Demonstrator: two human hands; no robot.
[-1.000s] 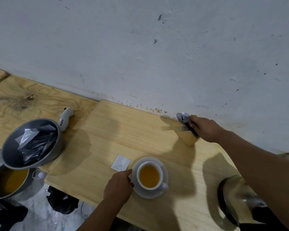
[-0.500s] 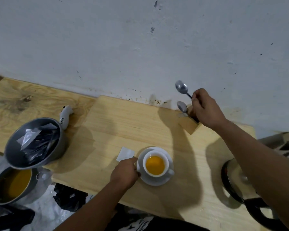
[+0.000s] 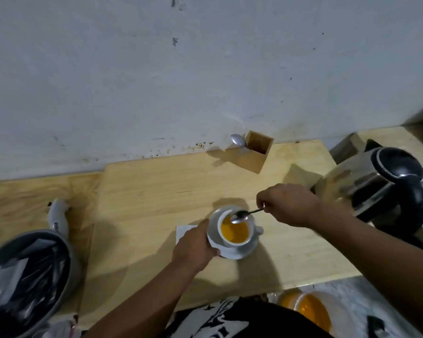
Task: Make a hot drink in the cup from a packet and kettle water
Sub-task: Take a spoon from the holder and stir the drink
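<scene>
A white cup (image 3: 235, 231) full of orange drink stands on a white saucer (image 3: 242, 251) on the wooden table (image 3: 156, 203). My left hand (image 3: 194, 247) grips the saucer's left rim. My right hand (image 3: 287, 206) pinches the handle of a metal spoon (image 3: 241, 215), whose bowl hovers over the cup's far rim. A white packet (image 3: 182, 231) lies flat just left of the saucer, partly hidden by my left hand. The steel kettle (image 3: 381, 189) with a black lid and handle stands at the right.
A wooden cutlery holder (image 3: 255, 154) with another spoon (image 3: 238, 141) sits against the wall. A grey bowl of packets (image 3: 27, 276) is at the lower left, a white lighter-like tool (image 3: 59, 218) beside it. A container of orange liquid (image 3: 310, 311) sits below the table edge.
My right hand has pulled a spoon from the holder and carried it down to the cup. My left hand has closed on the saucer's rim. The view has swung to the right.
</scene>
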